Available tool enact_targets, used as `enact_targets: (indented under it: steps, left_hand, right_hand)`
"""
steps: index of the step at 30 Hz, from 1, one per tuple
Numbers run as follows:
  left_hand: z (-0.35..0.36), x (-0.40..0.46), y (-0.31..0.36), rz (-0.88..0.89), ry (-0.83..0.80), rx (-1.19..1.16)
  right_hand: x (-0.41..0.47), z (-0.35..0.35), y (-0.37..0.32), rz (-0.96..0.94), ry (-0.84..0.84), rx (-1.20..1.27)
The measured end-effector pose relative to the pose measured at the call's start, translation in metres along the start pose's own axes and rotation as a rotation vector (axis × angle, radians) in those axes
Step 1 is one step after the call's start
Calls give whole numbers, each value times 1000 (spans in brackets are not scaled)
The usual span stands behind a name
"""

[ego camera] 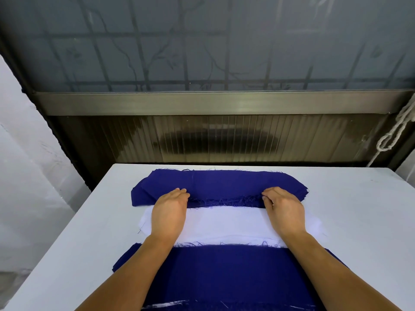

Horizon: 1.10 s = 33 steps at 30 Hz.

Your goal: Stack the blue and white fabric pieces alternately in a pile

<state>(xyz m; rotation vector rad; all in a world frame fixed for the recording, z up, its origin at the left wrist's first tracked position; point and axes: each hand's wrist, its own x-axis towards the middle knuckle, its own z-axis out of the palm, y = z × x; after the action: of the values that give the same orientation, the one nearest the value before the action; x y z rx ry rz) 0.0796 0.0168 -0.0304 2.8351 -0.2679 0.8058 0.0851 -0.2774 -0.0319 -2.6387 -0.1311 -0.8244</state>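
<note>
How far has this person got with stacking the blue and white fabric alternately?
Done: a nearest pile topped with blue, white edges peeking at its near end. In hand: the left hand and right hand both grip the near frayed edge of the far blue stack. Left: that stack and the white stack still hold pieces; how many cannot be told.

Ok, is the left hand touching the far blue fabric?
Touching. Head view: left hand fingertips pinch the frayed near edge of the far blue fabric.
</note>
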Motion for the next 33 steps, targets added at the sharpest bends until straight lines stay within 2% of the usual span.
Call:
enact_targets:
  steps: [11, 16, 19, 23, 27, 33]
  left_hand:
    - [-11, -1, 5, -76, 31, -96]
    - [-7, -3, 3, -124, 6, -153]
    - [-2, -4, 0, -163, -29, -107]
    - [3, -4, -1, -149, -108, -76]
    - [-1, -3, -2, -144, -112, -90]
    - [-35, -5, -7, -14, -9, -28]
  right_hand:
    - [0, 0, 1, 19, 3, 27]
    - [1, -1, 4, 36, -15, 57]
    - [0, 0, 5, 46, -40, 84]
    - [-2, 2, 4, 34, -116, 179]
    - [-4, -1, 3, 18, -53, 225]
    - [-1, -20, -8, -56, -2, 164]
